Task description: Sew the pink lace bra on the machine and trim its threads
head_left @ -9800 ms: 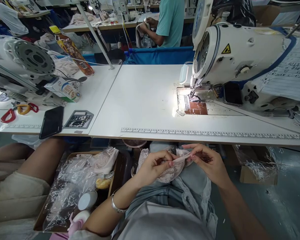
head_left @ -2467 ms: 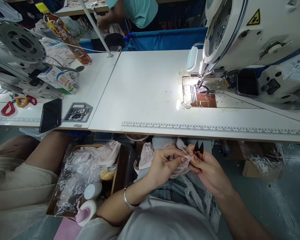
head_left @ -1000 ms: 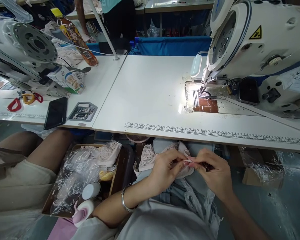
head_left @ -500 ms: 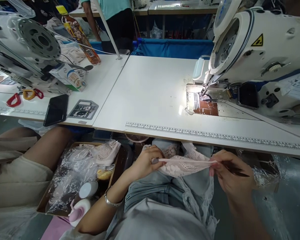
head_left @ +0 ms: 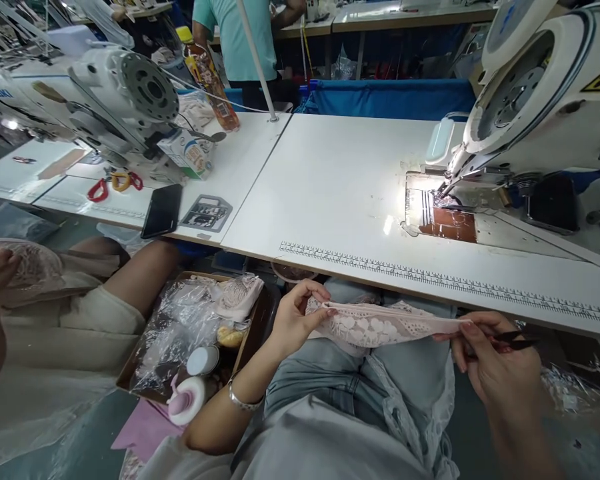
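Observation:
A pale pink lace garment (head_left: 375, 325) is stretched between my two hands above my lap, its upper edge nearly level. My left hand (head_left: 297, 317), with a bangle at the wrist, pinches the garment's left end between thumb and fingers. At the other end, my right hand (head_left: 495, 353) pinches the narrow tip. Dark pointed snips (head_left: 516, 340) are also tucked in my right hand, with the blades sticking out to the right. White lace strips (head_left: 405, 400) hang over my thigh.
A sewing machine (head_left: 525, 113) with a lit needle area stands on the white table (head_left: 330, 180). Left are another machine (head_left: 130, 93), a bottle (head_left: 213, 87), scissors (head_left: 115, 183) and a phone (head_left: 163, 210). A cardboard box (head_left: 245, 347) sits below, beside a seated person (head_left: 105, 320).
The view has swung left. The lace garment has turned so its patterned face shows more broadly. The snips now stick out from my right hand. The seated person's hand has come into view.

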Demonstrator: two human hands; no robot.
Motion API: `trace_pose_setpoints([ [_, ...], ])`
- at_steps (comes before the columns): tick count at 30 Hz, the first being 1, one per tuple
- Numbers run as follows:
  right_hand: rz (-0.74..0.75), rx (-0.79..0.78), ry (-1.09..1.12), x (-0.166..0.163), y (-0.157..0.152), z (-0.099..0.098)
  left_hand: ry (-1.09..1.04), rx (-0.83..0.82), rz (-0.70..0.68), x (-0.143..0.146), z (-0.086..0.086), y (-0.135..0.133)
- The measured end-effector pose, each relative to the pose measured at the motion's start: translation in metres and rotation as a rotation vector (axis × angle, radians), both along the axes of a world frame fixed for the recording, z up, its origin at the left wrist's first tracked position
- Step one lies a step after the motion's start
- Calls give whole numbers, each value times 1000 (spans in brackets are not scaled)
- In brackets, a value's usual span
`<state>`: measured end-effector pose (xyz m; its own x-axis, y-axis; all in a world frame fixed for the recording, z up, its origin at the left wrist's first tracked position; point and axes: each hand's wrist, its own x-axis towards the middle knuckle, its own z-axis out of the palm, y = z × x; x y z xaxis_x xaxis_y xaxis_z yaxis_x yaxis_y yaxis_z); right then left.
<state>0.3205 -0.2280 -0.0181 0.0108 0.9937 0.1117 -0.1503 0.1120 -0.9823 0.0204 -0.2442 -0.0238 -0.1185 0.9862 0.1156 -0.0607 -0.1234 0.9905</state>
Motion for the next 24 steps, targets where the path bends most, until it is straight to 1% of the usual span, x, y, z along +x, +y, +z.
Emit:
trace_pose_setpoints([
  [3, 50, -70, -82, 4, 3, -7, -38, -18, 0, -2, 3, -1],
  [7, 86, -126, -225, 2, 3, -6, -69, -36, 21, -6, 2, 0],
  [12, 53, -130, -243, 0, 1, -3, -100, -56, 39, -10, 0, 4],
  [15, 62, -118, -262, 2, -1, -4, -91, -71, 56, -9, 0, 6],
  [19, 80, -101, -231, 4, 0, -6, -97, -71, 93, -8, -2, 8],
  [24, 83, -122, -205, 0, 4, -2, -91, -76, 125, -7, -4, 8],
])
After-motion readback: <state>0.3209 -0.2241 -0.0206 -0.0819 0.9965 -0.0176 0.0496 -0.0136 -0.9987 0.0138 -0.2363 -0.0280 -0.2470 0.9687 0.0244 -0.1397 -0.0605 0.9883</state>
